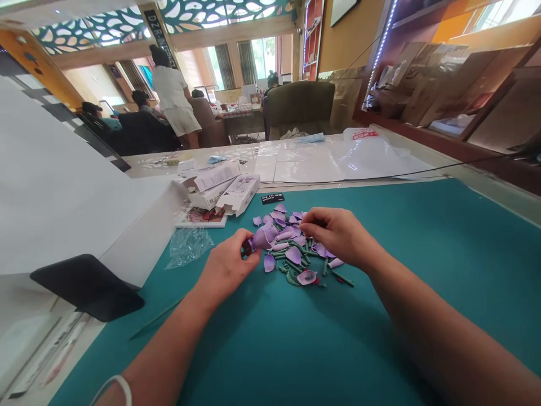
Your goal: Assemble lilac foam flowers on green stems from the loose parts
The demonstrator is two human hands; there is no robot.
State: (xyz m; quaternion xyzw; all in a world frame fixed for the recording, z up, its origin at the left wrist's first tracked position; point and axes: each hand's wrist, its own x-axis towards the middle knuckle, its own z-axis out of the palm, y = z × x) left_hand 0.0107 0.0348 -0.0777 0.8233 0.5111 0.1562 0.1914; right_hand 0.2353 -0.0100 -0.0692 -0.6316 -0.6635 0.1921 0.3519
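My left hand (pixel 232 260) is closed around a partly built purple toy flower (pixel 265 235), its cupped petals facing the pile. My right hand (pixel 333 232) hovers at the pile's right side, thumb and fingertips pinched together. Whatever lies in that pinch, if anything, is too small to make out. Between the hands spreads a pile of loose plastic pieces: purple petals (pixel 293 255), green stem pieces (pixel 343 279) and a few small red bits. One cupped petal (pixel 306 277) lies at the pile's near edge. The right hand covers part of the pile.
A green mat (pixel 262 349) covers the desk. To the left are a clear plastic bag (pixel 190 247), opened white boxes (pixel 239 194), a thin green stem (pixel 156 318) and a black tablet-like object (pixel 88 286). A black card (pixel 273 198) lies behind the pile. People sit and stand beyond.
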